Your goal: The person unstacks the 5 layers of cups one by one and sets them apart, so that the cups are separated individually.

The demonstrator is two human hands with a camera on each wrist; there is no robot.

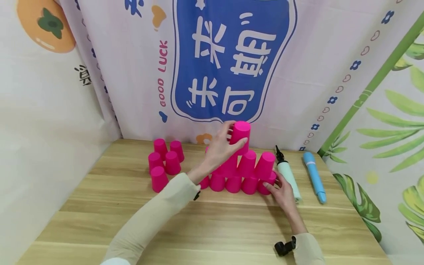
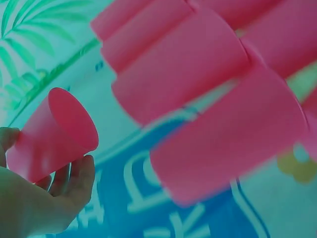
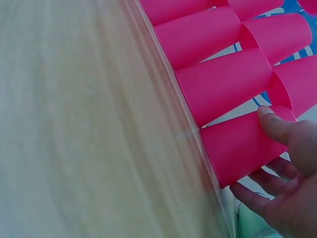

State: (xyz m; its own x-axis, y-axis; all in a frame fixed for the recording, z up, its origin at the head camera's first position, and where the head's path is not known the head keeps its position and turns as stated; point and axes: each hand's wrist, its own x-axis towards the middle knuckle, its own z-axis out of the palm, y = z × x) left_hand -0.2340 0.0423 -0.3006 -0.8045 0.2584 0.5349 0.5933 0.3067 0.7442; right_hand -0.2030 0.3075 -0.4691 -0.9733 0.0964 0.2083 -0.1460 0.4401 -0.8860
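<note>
Bright pink cups stand upside down in a stacked wall on the table, one row on top of another. My left hand point(image 1: 221, 146) holds a single pink cup point(image 1: 241, 133) just above the upper row, mouth downward. The left wrist view shows thumb and fingers on opposite sides of that held cup point(image 2: 37, 141), apart from the stacked ones. At the right end of the bottom row, my right hand point(image 1: 283, 192) grips the last cup point(image 3: 242, 148), thumb on its near side and fingers around its outer side. My left forearm hides part of the wall's left end.
Several more upside-down pink cups point(image 1: 159, 179) stand in a group at the left of the wooden table point(image 1: 212, 230). Right of the wall lie a pale green hand pump point(image 1: 289, 180) with a black nozzle and a blue stick-shaped object point(image 1: 314, 176). A printed cloth point(image 1: 142, 121) hangs behind.
</note>
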